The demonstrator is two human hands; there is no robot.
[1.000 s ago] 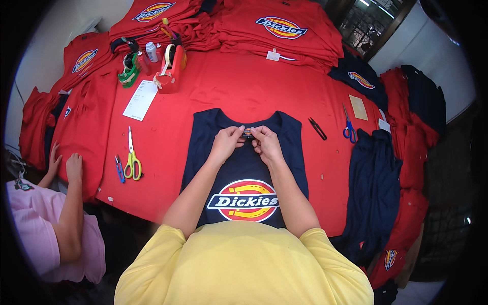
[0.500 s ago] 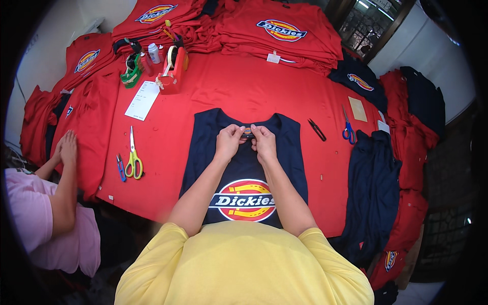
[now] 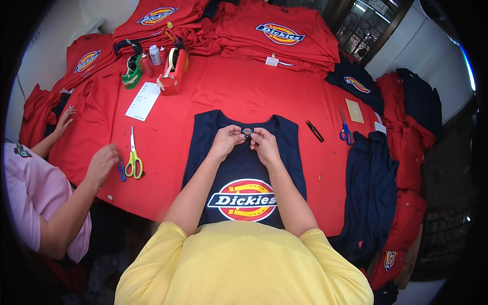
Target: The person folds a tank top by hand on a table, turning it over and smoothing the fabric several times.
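Note:
Flat in front of me lies a navy sleeveless shirt [image 3: 202, 147] with a large red, yellow and white horseshoe-shaped print [image 3: 244, 201] on its chest. At the neckline, a small dark neck label [image 3: 247, 130] is pinched at both sides. My left hand [image 3: 226, 141] has thumb and finger closed on its left edge, and my right hand [image 3: 266, 144] grips its right edge. The label's upper part shows between my fingertips; its ends are hidden under them.
Left of the shirt lie yellow scissors [image 3: 133, 161] and blue thread snips [image 3: 121, 169], a co-worker's hand [image 3: 104, 161] close by. To the right are black snips [image 3: 314, 131] and blue-handled scissors [image 3: 345, 131]. Tape dispensers [image 3: 172, 81] and red shirt stacks [image 3: 279, 43] stand farther back.
My fingers have shifted slightly, and more of the label shows between them. The co-worker's hands, together before, have parted; one has come right, toward the blue snips.

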